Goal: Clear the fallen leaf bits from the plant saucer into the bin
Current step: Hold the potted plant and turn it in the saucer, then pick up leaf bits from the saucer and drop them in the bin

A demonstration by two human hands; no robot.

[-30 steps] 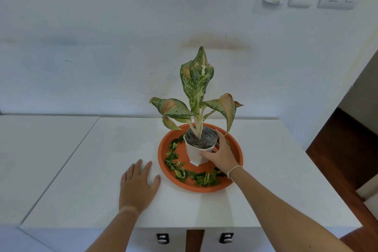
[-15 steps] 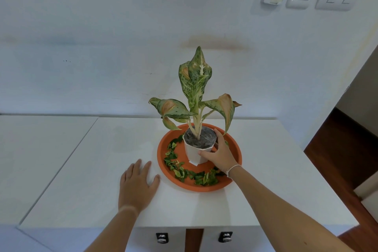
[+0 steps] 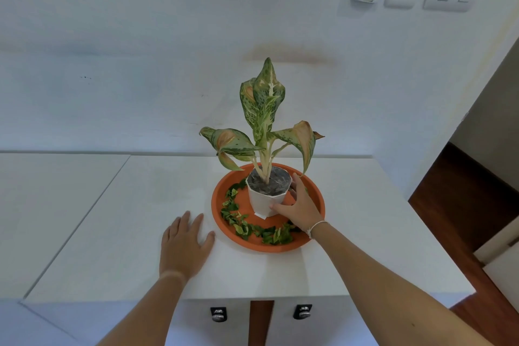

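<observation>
Nothing is shifting from a moment ago: the right hand is still gripping the white pot on the orange saucer, the left hand is lying flat just left, and leaf bits are crowding its near-left floor, uncleared.

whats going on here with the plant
A person is standing at a white cabinet top. Their right hand grips the side of a white pot that holds a leafy plant; the pot stands in an orange saucer. Green leaf bits lie scattered in the saucer, along its left and near sides. The left hand rests flat on the cabinet top, just left of the saucer. No bin is in view.
</observation>
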